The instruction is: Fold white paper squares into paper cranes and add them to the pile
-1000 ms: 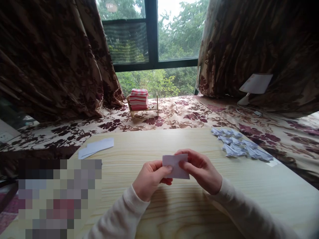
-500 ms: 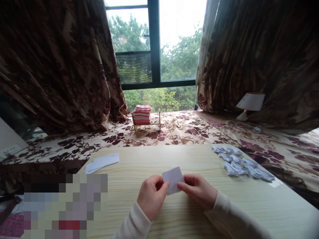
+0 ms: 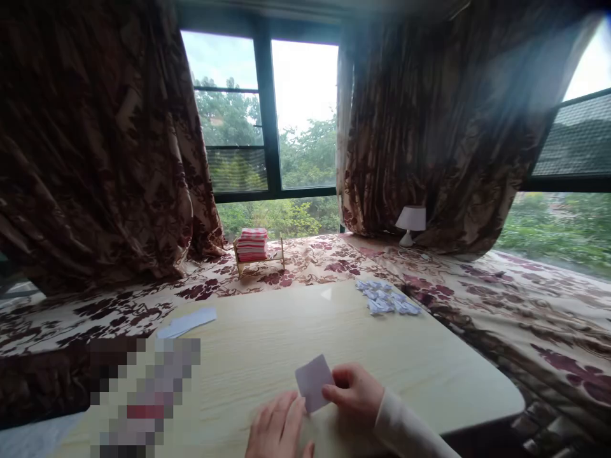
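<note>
Paper piece (image 3: 312, 380) is sitting lower centre of frame; right hand's (image 3: 357, 395) grip is pinching its right edge, left hand (image 3: 277, 426) is resting by its lower-left edge, thumb spreading from fingers. Crumpled-looking folded papers (image 3: 386, 298), centre right on the surface (image 3: 248, 356), are looking done; flat paper strips (image 3: 186, 322), centre left, apparently unworked. Wooden rack (image 3: 282, 254) is holding striped cloths (image 3: 252, 243).

- Lamp (image 3: 412, 218), upright on the floral cloth (image 3: 310, 267), before the right curtain (image 3: 429, 127)
- Towels (image 3: 252, 245), pink and white, stacked on a small rack (image 3: 282, 253)
- Left curtain (image 3: 95, 159), dark, patterned, beside the window (image 3: 267, 127)
- Trees (image 3: 308, 159), green, outside
</note>
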Demonstrator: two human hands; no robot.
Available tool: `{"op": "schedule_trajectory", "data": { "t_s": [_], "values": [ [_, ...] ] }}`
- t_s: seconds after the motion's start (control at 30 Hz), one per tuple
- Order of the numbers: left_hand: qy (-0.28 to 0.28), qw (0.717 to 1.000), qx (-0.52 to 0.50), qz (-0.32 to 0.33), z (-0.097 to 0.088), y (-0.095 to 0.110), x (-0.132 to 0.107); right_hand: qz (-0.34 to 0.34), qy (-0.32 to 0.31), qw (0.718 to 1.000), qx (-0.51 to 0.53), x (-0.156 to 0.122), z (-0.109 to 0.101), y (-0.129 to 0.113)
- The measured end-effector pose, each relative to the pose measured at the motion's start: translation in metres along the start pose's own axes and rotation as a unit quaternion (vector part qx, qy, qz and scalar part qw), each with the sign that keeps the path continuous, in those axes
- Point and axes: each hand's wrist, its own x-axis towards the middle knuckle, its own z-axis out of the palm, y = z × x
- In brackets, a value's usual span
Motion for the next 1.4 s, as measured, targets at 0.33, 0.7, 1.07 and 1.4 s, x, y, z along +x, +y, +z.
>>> {"op": "schedule_trajectory", "data": {
  "t_s": [0.33,0.7,1.07,1.4],
  "values": [
    [-0.078,0.997,0.003,-0.012,-0.044,0.043,0.006,0.012,0.124,0.967,-0.222,-0.041,0.017,-0.024],
    [-0.160,0.977,-0.085,-0.108,-0.042,0.052,0.001,-0.165,0.196,0.894,-0.367,-0.104,0.047,0.005],
    [-0.063,0.992,-0.054,-0.094,-0.024,0.054,-0.009,-0.218,0.237,0.848,-0.420,-0.097,0.057,0.018],
    [0.003,1.000,-0.018,-0.010,-0.014,0.037,-0.013,-0.239,0.252,0.812,-0.469,-0.089,0.053,0.028]
  ]
}}
